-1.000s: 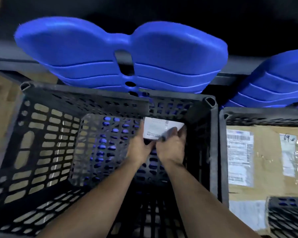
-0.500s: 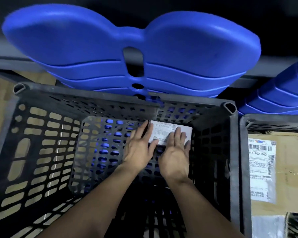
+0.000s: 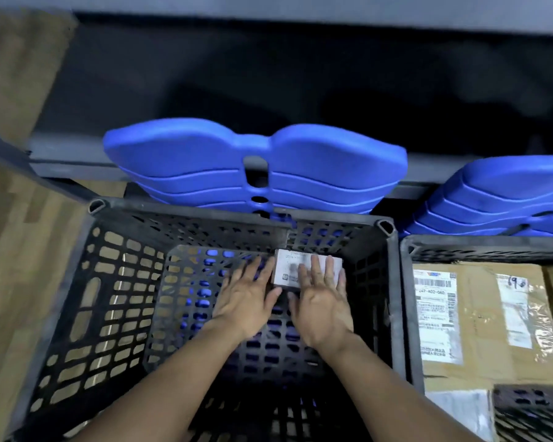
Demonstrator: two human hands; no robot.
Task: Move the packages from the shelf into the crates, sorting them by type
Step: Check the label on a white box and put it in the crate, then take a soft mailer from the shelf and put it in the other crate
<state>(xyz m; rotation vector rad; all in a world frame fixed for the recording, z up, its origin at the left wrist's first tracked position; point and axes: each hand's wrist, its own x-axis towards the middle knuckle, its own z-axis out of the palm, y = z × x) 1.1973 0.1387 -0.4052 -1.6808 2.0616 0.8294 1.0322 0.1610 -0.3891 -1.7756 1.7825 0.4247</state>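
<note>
Your left hand (image 3: 246, 303) and right hand (image 3: 322, 309) lie flat, fingers straight, gripping nothing, on and beside the small white package (image 3: 287, 266), probably seating it in the far right corner of the black crate (image 3: 205, 209). Cardboard packages (image 3: 481, 333) sit in the neighbouring crate (image 3: 460, 242), keeping the 2 types apart.

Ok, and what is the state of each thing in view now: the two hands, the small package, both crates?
left crate: upright, holding one white package.
white package: lying flat in the far right corner.
left hand: open, fingers straight, at the package's left edge.
right hand: open, fingers flat on the package.
right crate: holding cardboard parcels, lying flat.
</note>
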